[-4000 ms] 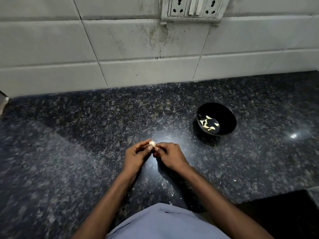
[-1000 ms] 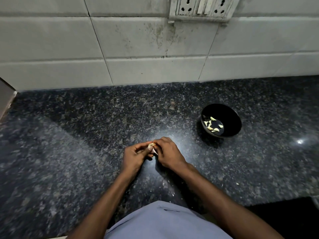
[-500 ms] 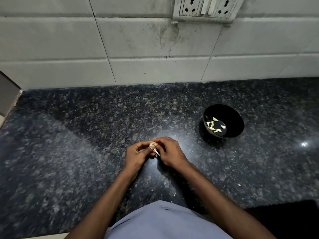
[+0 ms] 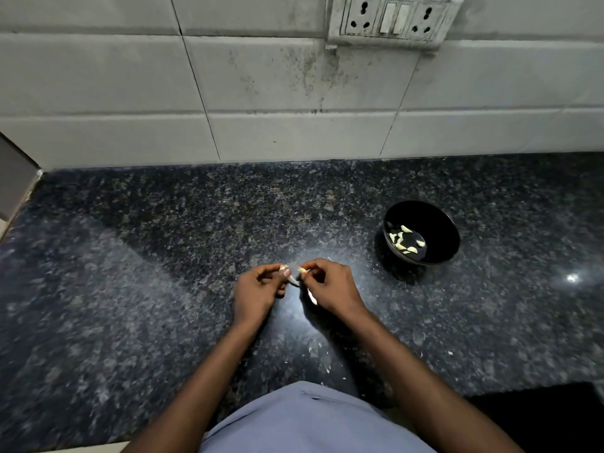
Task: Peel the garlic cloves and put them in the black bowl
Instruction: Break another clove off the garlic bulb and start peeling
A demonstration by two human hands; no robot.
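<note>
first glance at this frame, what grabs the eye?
The two hands meeting at centre over the dark granite counter: the left hand and the right hand each pinch pale bits of a garlic clove between their fingertips. To the right sits the black bowl with several peeled cloves inside. Above, a grimy socket panel on the white tiled wall.

The person wears a pale blue, smooth-fabric shirt [image 4: 313, 420] with a small stitched seam on its front; both forearms [image 4: 209, 371] are bare, no sleeves, rings or watch showing.
</note>
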